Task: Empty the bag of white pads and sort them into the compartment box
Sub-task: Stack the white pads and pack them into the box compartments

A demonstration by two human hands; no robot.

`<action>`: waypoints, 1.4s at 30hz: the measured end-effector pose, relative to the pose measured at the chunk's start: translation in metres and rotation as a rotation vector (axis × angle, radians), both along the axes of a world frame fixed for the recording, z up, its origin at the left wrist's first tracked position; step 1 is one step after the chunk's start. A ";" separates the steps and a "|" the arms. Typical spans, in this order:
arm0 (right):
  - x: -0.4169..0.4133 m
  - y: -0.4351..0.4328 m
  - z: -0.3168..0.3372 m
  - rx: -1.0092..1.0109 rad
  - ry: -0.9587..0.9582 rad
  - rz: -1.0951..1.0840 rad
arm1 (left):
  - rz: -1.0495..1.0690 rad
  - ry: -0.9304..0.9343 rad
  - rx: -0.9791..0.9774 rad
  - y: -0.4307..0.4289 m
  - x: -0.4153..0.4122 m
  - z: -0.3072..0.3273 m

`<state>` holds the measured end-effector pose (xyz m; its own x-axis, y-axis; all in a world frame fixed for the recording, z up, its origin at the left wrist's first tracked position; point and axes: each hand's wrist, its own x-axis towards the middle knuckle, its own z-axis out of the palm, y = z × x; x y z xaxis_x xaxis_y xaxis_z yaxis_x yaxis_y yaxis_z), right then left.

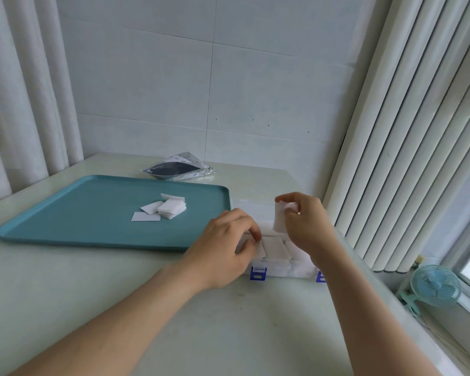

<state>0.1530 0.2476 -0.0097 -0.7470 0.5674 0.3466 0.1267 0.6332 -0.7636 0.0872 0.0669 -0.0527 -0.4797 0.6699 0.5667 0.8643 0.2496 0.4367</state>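
Your right hand [307, 223] is raised above the compartment box [277, 264]. Its thumb and fingers pinch one white pad [279, 222], which hangs upright. Your left hand [223, 248] lies over the box's left end with the fingers curled down onto the contents there. Whether it grips or only presses cannot be told. The box sits on the table [228, 321], just right of the teal tray [79, 213]. A small heap of loose pads [163, 208] lies on the tray. The bag [178, 169] lies behind the tray.
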 end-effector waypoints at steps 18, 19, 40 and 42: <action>-0.004 0.012 -0.013 0.270 -0.188 -0.083 | 0.033 0.111 -0.062 0.012 0.007 -0.011; -0.006 0.013 -0.014 0.288 -0.199 -0.087 | 0.027 0.108 -0.082 0.013 0.007 -0.012; -0.008 -0.005 -0.017 0.492 -0.216 -0.205 | 0.076 -0.004 0.146 0.017 -0.009 -0.014; -0.009 -0.013 -0.017 0.523 -0.141 -0.149 | 0.136 0.019 0.189 0.014 -0.016 -0.013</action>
